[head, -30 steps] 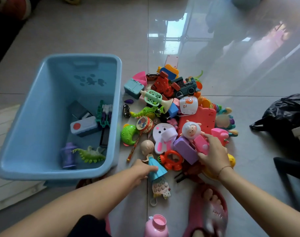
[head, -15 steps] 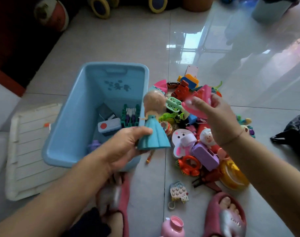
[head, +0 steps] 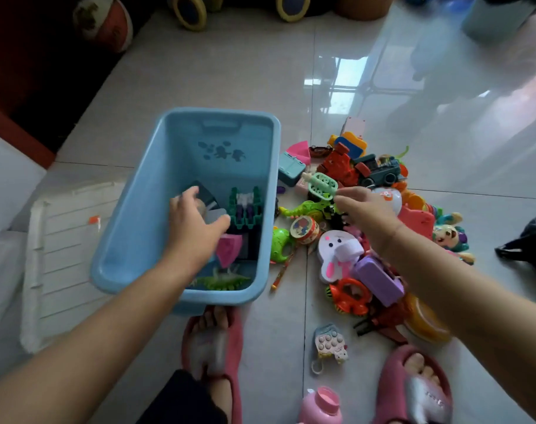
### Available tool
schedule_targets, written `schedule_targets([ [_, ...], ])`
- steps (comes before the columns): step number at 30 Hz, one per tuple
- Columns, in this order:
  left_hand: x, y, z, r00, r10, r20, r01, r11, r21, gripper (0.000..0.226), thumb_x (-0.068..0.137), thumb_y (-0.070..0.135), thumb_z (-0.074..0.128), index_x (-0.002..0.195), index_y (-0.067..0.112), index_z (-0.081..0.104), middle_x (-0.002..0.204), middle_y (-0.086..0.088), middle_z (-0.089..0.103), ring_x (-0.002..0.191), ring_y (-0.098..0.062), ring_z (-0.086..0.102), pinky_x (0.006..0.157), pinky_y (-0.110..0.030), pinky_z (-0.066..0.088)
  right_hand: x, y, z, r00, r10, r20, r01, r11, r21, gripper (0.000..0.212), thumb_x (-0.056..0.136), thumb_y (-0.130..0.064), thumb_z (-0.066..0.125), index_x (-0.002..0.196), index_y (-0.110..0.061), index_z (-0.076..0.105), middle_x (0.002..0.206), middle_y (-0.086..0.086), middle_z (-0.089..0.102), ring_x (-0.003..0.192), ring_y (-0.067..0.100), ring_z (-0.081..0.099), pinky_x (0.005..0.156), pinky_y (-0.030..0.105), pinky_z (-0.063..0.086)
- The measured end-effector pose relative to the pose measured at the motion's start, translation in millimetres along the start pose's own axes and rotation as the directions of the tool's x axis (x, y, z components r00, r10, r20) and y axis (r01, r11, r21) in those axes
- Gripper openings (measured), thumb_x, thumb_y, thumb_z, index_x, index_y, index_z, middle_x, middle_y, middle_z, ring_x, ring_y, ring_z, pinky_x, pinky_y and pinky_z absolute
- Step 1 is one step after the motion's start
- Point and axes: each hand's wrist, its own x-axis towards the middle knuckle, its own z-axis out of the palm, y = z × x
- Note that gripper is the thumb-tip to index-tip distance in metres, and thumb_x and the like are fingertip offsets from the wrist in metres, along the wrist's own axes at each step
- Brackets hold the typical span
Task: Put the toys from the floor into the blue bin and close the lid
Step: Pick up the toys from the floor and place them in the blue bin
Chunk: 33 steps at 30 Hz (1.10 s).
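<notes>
The blue bin [head: 132,224] stands open on the tiled floor with several toys inside, among them a pink piece [head: 228,249] and a green spiky creature [head: 220,281]. My left hand [head: 196,231] hovers inside the bin with its fingers spread and holds nothing; a doll's head [head: 201,206] peeks out from under it. My right hand [head: 364,209] stretches over the toy pile, fingers straight, fingertips beside a green trumpet [head: 321,186]. A white bunny toy [head: 337,255] and a purple box [head: 379,280] lie in the pile. The white lid [head: 61,255] lies flat, left of the bin.
My feet in pink slippers [head: 211,341] stand just in front of the bin and pile. A pink bottle [head: 321,405] and a small keychain toy [head: 329,347] lie between them. A black bag [head: 532,243] sits at the right edge; a ball [head: 104,19] lies far left.
My left hand carried the doll into the bin and let go of it. My right hand no longer holds the pink toy, which now lies in the bin, and has moved back over the pile.
</notes>
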Motion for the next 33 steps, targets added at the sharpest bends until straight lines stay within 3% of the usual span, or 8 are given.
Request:
schedule_targets([
  [3,-31,32,36,0.935,0.343,0.095,-0.322,0.929,-0.183,0.039,0.080,0.021,0.065,0.117,0.016,0.056,0.118,-0.001,0.049,0.107,-0.013,0.052,0.097,-0.024,0.042,-3,58,-53,0.972,0.029,-0.233,-0.075,0.979,-0.191,0.035,0.084,-0.018,0.065,0.117,-0.007,0.059,0.112,0.009,0.062,0.101,0.021,0.059,0.078,0.024,0.046],
  [5,-48,46,69,0.858,0.432,0.278,-0.363,0.893,-0.267,0.029,0.082,0.021,0.066,0.110,0.017,0.059,0.111,0.002,0.050,0.101,-0.010,0.055,0.093,-0.022,0.045,-8,90,-74,0.957,-0.015,-0.288,-0.105,0.912,-0.396,0.051,0.079,-0.024,0.071,0.125,-0.010,0.054,0.122,0.011,0.057,0.111,0.024,0.053,0.092,0.035,0.045],
  [9,-61,49,151,0.784,0.224,0.580,-0.151,0.974,-0.171,0.042,0.082,0.027,0.069,0.120,0.016,0.055,0.120,-0.005,0.050,0.109,-0.020,0.055,0.097,-0.033,0.045,-10,124,-83,0.986,-0.032,-0.163,-0.065,0.828,-0.558,0.080,0.069,-0.026,0.081,0.137,-0.015,0.041,0.134,0.012,0.045,0.123,0.024,0.046,0.095,0.024,0.036],
  [13,-44,43,203,0.771,0.179,0.612,-0.256,0.966,0.040,0.066,0.081,0.033,0.069,0.138,0.016,0.040,0.138,-0.010,0.042,0.128,-0.026,0.040,0.105,-0.032,0.032,8,138,-82,0.998,-0.057,-0.029,0.031,0.824,-0.565,0.092,0.068,-0.027,0.081,0.144,-0.020,0.029,0.141,0.011,0.038,0.132,0.024,0.037,0.110,0.035,0.032],
  [19,-30,52,245,0.777,0.144,0.612,-0.288,0.947,0.143,0.057,0.082,0.034,0.067,0.130,0.015,0.046,0.134,-0.007,0.049,0.120,-0.027,0.048,0.095,-0.035,0.041,22,144,-84,0.999,-0.042,-0.014,0.028,0.831,-0.555,0.076,0.071,-0.027,0.078,0.137,-0.021,0.041,0.127,0.012,0.048,0.120,0.026,0.046,0.100,0.033,0.036],
  [24,-30,67,241,0.835,0.114,0.538,-0.234,0.959,0.159,0.040,0.086,0.039,0.061,0.117,0.014,0.056,0.117,-0.010,0.062,0.105,-0.030,0.058,0.081,-0.034,0.045,18,144,-83,0.993,-0.053,-0.104,-0.003,0.877,-0.481,0.067,0.067,-0.030,0.081,0.126,-0.021,0.049,0.117,0.007,0.054,0.109,0.023,0.052,0.094,0.033,0.044],
  [28,-28,89,178,0.857,0.186,0.480,-0.161,0.982,-0.094,0.036,0.085,0.040,0.063,0.108,0.013,0.058,0.096,-0.002,0.063,0.084,-0.018,0.059,0.070,-0.032,0.049,3,99,-71,0.964,-0.103,-0.246,0.076,0.990,-0.116,0.055,0.070,-0.024,0.081,0.116,-0.026,0.052,0.111,0.000,0.061,0.101,0.017,0.060,0.087,0.032,0.053],
  [33,26,63,64,0.965,0.095,0.243,0.032,0.881,-0.472,0.022,0.082,0.034,0.066,0.096,0.017,0.066,0.092,-0.004,0.070,0.085,-0.018,0.065,0.088,-0.044,0.054,-6,-8,-11,0.997,-0.078,0.027,0.065,0.944,0.324,0.043,0.081,-0.022,0.071,0.118,-0.012,0.052,0.097,0.004,0.062,0.072,0.009,0.061,0.059,0.019,0.052],
])
